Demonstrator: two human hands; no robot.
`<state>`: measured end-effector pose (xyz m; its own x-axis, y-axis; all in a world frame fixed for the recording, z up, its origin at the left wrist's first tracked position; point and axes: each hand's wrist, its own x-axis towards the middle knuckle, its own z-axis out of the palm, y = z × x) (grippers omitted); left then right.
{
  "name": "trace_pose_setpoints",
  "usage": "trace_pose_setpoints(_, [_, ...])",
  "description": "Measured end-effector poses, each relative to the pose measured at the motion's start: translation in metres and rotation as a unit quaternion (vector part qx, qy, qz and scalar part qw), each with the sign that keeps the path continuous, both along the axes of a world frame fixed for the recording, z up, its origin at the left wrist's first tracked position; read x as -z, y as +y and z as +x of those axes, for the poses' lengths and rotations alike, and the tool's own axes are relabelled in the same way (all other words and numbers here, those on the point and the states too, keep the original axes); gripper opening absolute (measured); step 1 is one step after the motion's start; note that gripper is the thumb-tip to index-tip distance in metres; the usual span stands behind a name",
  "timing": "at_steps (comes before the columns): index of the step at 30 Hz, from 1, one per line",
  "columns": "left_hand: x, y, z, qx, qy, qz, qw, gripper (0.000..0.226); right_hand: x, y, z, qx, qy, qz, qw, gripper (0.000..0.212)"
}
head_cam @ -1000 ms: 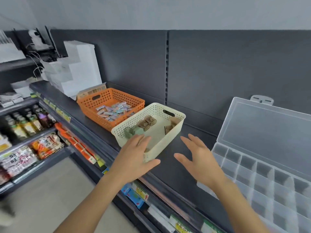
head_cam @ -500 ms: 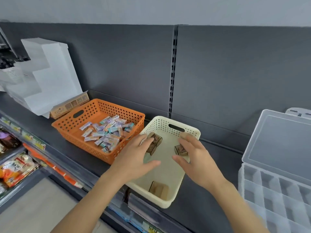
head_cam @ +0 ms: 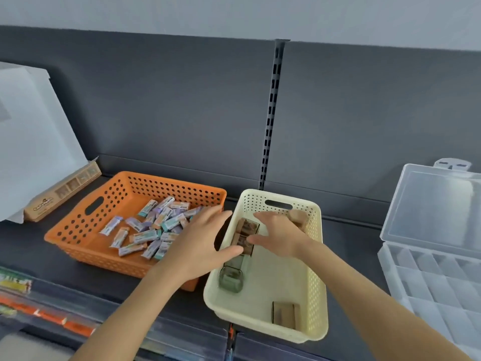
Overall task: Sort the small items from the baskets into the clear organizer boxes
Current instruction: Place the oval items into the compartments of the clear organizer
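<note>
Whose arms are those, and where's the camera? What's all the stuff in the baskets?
No machine here: they're a person's own arms. The camera sits on their head, looking down. The left hand, fingers straight, and the right hand reach toward little brown boxes in the cream basket. Whether the right one holds them yet, I can't tell. The orange basket holds small wrapped packets. A clear organizer box lies open on the right.
</note>
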<state>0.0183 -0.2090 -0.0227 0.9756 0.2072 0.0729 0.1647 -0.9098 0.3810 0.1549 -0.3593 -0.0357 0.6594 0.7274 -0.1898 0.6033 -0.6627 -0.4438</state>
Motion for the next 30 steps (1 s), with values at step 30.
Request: trace_pose_setpoints(30, [0.006, 0.007, -0.002, -0.025, -0.020, -0.047, 0.998, 0.077, 0.006, 0.015, 0.008, -0.013, -0.009, 0.035, 0.999, 0.048])
